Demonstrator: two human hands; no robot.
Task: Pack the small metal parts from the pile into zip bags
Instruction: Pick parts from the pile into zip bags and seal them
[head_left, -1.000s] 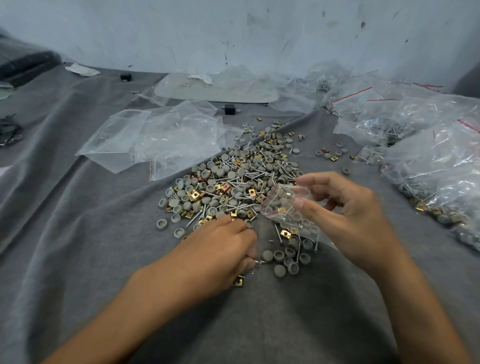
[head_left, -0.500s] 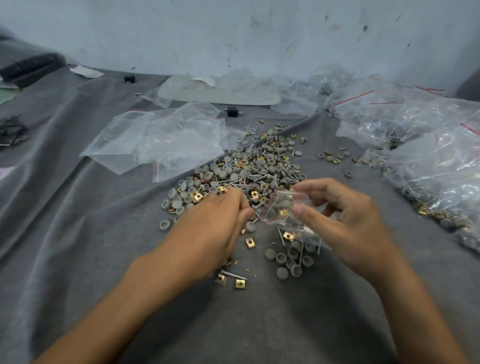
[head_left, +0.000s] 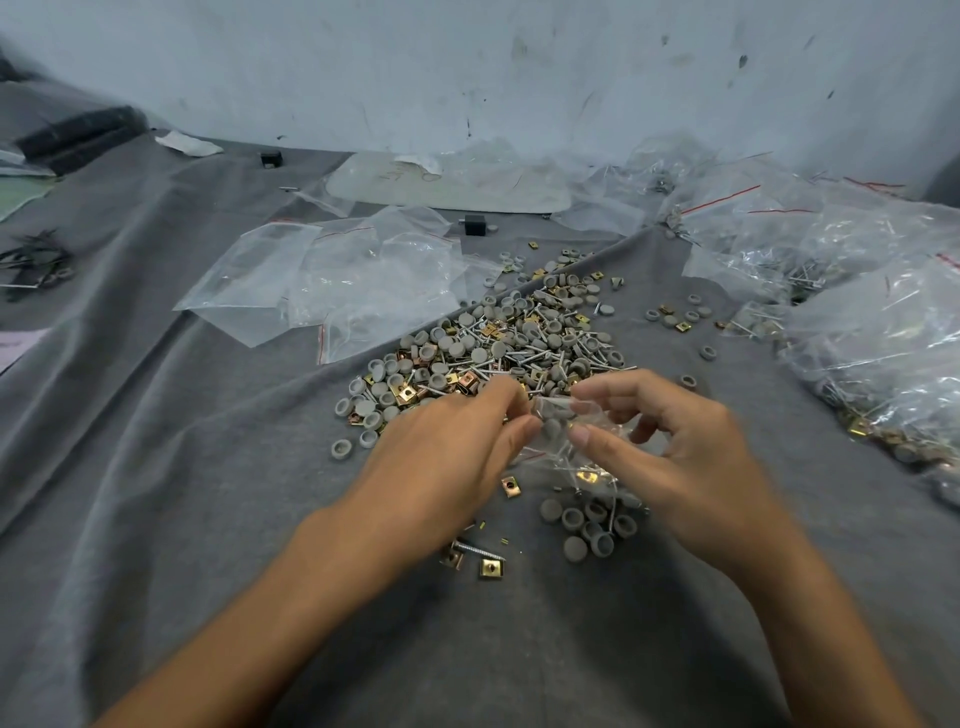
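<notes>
Right hand (head_left: 675, 457) pinches the zip bag (head_left: 597, 452) at its mouth, thumb and forefinger on the lip. The bag body hangs under the palm, with a few screws and a brass clip showing through. Left hand (head_left: 452, 447) is right up against it, fingertips bunched at the opening. Can't tell if they grip a part or the other lip; a grey cap sits right at the gap. Hands nearly touching, just this side of the pile (head_left: 498, 348).

Step looks like feeding parts into the bag. To do it well:
- Pull the mouth wide, facing the left hand.
- Get the fingertips past the lip before letting go.
- Hold the bag bottom lower than the mouth so screws don't slide out.
- Screw points could snag the film, so heads-first is probably safer.

Room:
- Loose grey caps (head_left: 587, 525) lie directly under the right hand.
- Brass clips (head_left: 491, 567) and a screw (head_left: 470, 546) lie by the left wrist. A dragging wrist would likely scatter them.
- Empty bags (head_left: 337, 275) lie beyond the left hand, beside the pile.
- Filled bags (head_left: 857, 312) are heaped well out past the right hand, crowding that side.
- Bare grey cloth (head_left: 156, 467) outboard of the left forearm and back toward the body is the open space.
- The cloth is wrinkled, so round caps could roll along the folds.
- Wall (head_left: 467, 62) closes the far side, beyond the pile.
</notes>
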